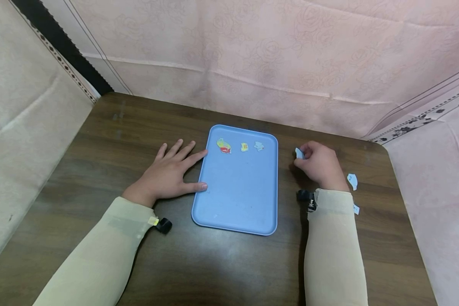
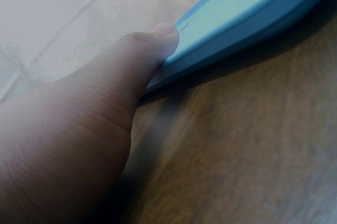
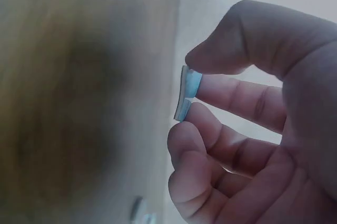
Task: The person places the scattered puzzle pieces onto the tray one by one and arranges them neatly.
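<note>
A blue rectangular tray (image 1: 237,191) lies on the table. My left hand (image 1: 168,172) rests at its left side with fingers spread, the index fingertip and thumb touching the rim. In the left wrist view, the thumb (image 2: 167,37) lies over the tray's edge (image 2: 226,45). To the right of the tray, my right hand (image 1: 321,163) pinches a small light-blue cut-out piece (image 1: 299,153) between thumb and fingers, just above the table. The right wrist view shows this piece (image 3: 190,84) edge-on, thin and stiff; its printed face is hidden.
Along the tray's far end lie a green, yellow and red cut-out (image 1: 224,146), a yellow one (image 1: 244,147) and a pale-blue one (image 1: 259,146). Beside my right wrist are two more light-blue pieces, one upper (image 1: 352,181) and one partly behind the sleeve (image 1: 356,209). A pink cloth (image 1: 252,55) hangs behind the table.
</note>
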`<action>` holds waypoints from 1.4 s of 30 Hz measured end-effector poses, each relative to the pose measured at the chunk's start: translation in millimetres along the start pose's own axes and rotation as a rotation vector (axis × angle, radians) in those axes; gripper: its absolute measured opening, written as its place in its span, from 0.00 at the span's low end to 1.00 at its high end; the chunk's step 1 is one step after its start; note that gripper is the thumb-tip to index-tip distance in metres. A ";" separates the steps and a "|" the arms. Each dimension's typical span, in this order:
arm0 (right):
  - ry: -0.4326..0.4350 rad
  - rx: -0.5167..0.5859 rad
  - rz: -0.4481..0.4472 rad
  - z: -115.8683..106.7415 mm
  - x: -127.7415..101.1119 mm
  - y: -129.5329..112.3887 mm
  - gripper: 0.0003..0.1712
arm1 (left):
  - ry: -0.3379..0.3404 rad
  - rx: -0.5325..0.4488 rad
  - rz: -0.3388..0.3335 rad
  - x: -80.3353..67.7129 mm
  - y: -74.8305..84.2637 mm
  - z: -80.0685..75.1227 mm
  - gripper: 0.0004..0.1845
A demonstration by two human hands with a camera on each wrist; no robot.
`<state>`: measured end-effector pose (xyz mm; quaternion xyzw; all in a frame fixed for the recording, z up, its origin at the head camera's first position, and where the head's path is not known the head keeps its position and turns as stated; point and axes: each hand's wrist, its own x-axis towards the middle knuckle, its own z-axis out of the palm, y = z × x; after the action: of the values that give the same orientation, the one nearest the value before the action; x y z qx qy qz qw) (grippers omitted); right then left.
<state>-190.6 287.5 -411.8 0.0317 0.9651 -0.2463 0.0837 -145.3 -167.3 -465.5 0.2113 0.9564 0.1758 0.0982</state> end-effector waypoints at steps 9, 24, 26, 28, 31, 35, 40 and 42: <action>0.082 0.049 -0.070 -15.2 -16.4 -30.7 0.19 | -0.002 0.007 -0.003 1.7 -0.1 1.5 0.56; 0.156 0.061 -0.249 -3.4 -47.0 -98.2 0.21 | 0.001 0.007 0.000 1.4 -0.5 0.7 0.56; 0.147 0.057 -0.259 0.7 -49.1 -104.8 0.20 | 0.004 0.006 0.005 1.3 -0.8 1.2 0.56; 0.128 0.056 -0.266 4.6 -50.2 -111.7 0.21 | 0.004 0.009 0.003 1.3 -0.7 1.7 0.56; 0.086 0.051 -0.269 10.0 -50.1 -122.4 0.23 | 0.010 0.011 0.002 1.0 -0.8 1.9 0.56; 0.023 0.028 -0.278 20.0 -45.6 -134.7 0.24 | 0.010 0.014 -0.003 0.3 -0.7 1.4 0.56; -0.065 -0.029 -0.301 38.6 -35.8 -149.1 0.22 | 0.003 0.007 -0.007 -0.3 -0.4 0.2 0.55; -0.098 -0.053 -0.301 46.5 -32.4 -155.7 0.21 | 0.003 0.006 -0.009 -0.3 -0.6 0.0 0.55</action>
<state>-168.0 128.0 -373.0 -0.1277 0.9598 -0.2316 0.0937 -145.3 -168.0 -465.7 0.2070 0.9580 0.1731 0.0968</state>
